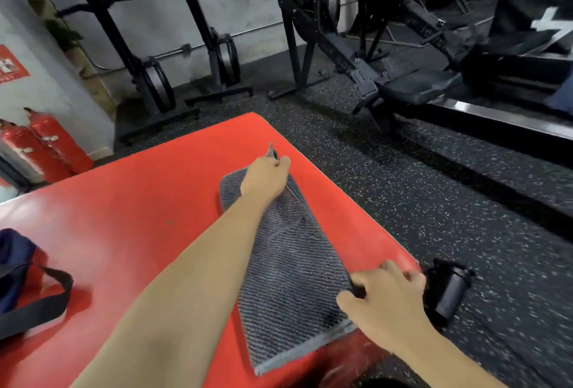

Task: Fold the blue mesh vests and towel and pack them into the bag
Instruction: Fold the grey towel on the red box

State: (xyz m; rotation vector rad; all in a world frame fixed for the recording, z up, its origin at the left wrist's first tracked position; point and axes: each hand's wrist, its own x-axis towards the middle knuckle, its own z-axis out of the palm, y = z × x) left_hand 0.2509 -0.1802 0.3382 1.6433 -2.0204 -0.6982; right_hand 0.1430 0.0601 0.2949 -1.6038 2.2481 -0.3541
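Observation:
A grey striped towel [291, 266] lies folded lengthwise on the red mat [139, 208], running from the far middle toward the near right edge. My left hand [266, 175] reaches across and pinches the towel's far corner, lifting it a little. My right hand [387, 297] grips the towel's near right edge at the mat's border. The dark blue bag [15, 260] with a black strap [40, 304] sits at the mat's left edge. No blue mesh vests are in view.
Black speckled rubber floor [418, 195] surrounds the mat. Rowing machines [387, 56] stand behind and to the right. Two red fire extinguishers [46, 146] stand at the left wall. A black object [449, 288] lies on the floor beside my right hand.

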